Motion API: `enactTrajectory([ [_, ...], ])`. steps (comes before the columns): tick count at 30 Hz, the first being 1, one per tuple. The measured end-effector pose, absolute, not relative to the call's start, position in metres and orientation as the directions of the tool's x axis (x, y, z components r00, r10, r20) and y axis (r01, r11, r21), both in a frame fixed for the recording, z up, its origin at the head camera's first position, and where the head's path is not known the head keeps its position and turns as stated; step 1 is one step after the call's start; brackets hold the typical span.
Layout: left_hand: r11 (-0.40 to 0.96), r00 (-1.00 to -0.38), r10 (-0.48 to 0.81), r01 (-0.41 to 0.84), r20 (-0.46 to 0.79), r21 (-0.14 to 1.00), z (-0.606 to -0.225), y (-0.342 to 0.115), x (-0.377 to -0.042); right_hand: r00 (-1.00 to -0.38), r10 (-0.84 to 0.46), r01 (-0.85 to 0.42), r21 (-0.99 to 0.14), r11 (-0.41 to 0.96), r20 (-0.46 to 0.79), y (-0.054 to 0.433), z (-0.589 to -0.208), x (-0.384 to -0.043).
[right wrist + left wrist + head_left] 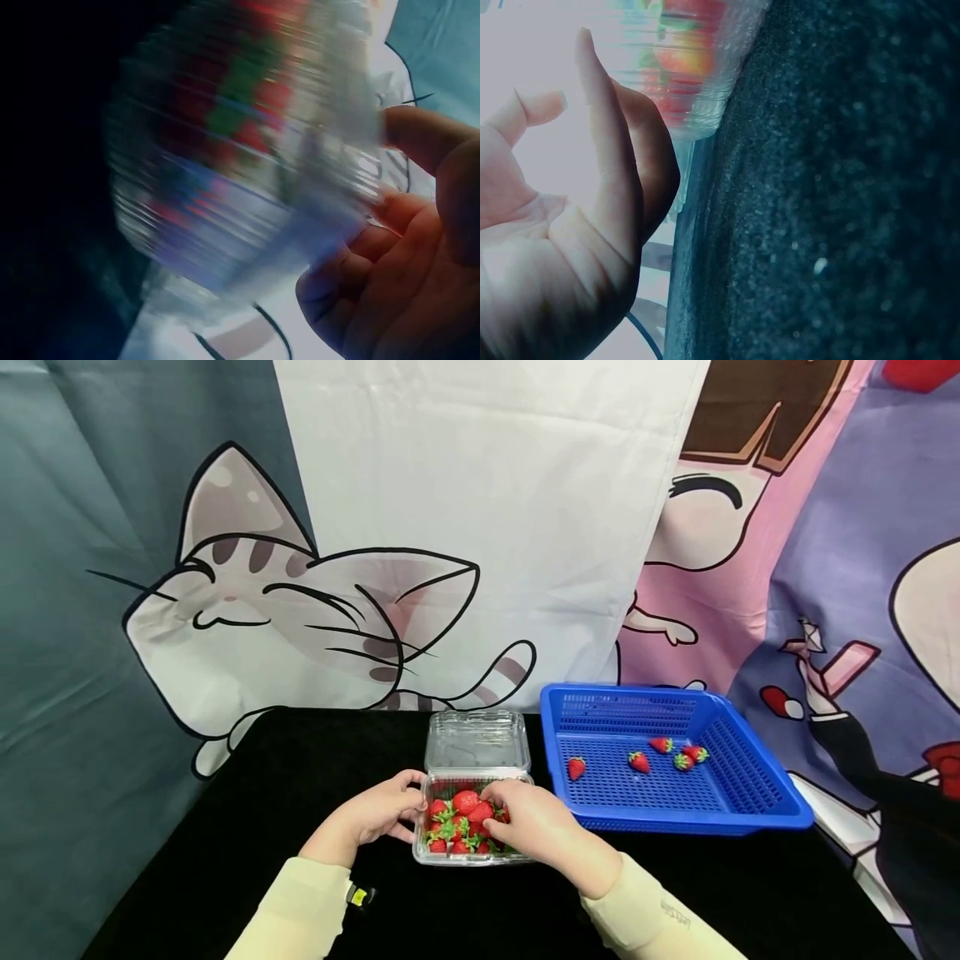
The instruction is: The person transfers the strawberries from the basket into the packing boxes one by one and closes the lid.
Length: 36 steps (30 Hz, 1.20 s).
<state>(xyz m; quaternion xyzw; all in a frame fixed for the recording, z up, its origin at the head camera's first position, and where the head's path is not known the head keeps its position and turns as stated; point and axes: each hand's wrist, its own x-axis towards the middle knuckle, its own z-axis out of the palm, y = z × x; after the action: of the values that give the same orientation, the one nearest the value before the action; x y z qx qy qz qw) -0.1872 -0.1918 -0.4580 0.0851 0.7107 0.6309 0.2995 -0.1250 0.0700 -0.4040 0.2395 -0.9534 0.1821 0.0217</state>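
Observation:
A clear plastic clamshell box [474,860] stands on the black cloth with its lid [477,742] tipped back. Red strawberries [465,802] with green leaves fill much of it. My left hand [375,814] is at the box's left wall, fingertips right at the rim; the left wrist view shows its fingers [604,127] loosely bent, thumb apart. My right hand [536,827] reaches over the right rim, its thumb and fingers down among the strawberries. In the right wrist view the box wall partly hides its fingertips; I cannot tell whether they pinch a strawberry.
Right of the box sits a blue plastic basket [675,822] with several loose strawberries [639,762] spread over its floor. Black cloth [247,827] covers the table. Behind it hangs a printed curtain [480,485] with cartoon figures.

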Motion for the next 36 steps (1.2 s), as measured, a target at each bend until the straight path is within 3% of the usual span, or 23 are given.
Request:
enactTrajectory([
  [13, 0.2, -0.807, 0.492, -0.259, -0.326, 0.945, -0.462, -0.19, -0.189, -0.884, -0.451, -0.463, -0.353, 0.813, 0.121, 0.061, -0.431, -0.137],
  [36, 0.191, -0.802, 0.5, -0.266, -0.326, 0.945, -0.458, -0.191, -0.188, -0.878, -0.435, -0.478, -0.365, 0.798, 0.199, 0.062, -0.43, -0.134],
])
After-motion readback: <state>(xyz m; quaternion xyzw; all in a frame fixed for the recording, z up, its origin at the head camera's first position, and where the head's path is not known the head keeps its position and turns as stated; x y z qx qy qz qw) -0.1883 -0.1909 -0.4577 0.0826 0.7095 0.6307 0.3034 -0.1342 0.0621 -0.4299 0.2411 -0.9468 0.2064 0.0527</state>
